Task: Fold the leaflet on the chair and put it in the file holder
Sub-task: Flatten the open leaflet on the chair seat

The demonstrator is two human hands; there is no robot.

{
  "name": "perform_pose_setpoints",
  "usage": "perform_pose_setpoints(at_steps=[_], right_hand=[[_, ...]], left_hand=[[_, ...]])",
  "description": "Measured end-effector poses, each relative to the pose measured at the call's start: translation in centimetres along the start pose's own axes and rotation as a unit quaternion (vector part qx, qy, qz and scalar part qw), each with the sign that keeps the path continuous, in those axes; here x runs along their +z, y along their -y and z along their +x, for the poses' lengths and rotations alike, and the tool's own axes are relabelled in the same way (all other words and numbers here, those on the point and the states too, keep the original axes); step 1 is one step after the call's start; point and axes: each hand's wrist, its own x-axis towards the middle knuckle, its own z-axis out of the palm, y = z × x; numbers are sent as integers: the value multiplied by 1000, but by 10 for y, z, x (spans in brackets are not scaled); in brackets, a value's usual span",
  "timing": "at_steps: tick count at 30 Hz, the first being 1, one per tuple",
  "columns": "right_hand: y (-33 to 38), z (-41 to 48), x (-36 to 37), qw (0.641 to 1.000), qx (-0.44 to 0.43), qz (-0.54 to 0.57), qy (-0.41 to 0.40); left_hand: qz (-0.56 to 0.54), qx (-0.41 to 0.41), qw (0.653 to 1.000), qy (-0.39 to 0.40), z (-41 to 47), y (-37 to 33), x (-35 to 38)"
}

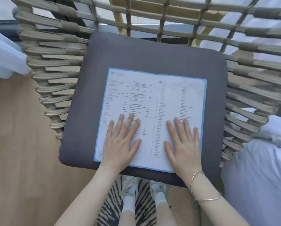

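A white leaflet [154, 98] with a light blue border and printed text lies open and flat on the dark grey cushion [136, 51] of a woven chair. A crease runs down its middle. My left hand [121, 142] rests flat on the leaflet's left half near its front edge, fingers spread. On the right half, my right hand [184, 144] lies flat in the same way, fingers apart. Neither hand holds anything. No file holder is in view.
The chair's woven rope sides [55, 75] and back [152, 17] rise around the cushion. White bedding [264, 160] lies to the right, a white curtain [4, 54] to the left. Below are a wooden floor [22, 160], a zebra-striped rug [143, 203] and my feet in white shoes.
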Motion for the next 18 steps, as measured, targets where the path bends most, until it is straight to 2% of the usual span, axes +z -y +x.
perform_pose_setpoints(at_steps=[8, 18], right_hand=[[-7, 0, 23, 999, -1, -53, -4], [4, 1, -13, 998, 20, -41, 52]], left_hand=[[35, 7, 999, -3, 0, 7, 23], [13, -20, 995, 100, 3, -8, -26]])
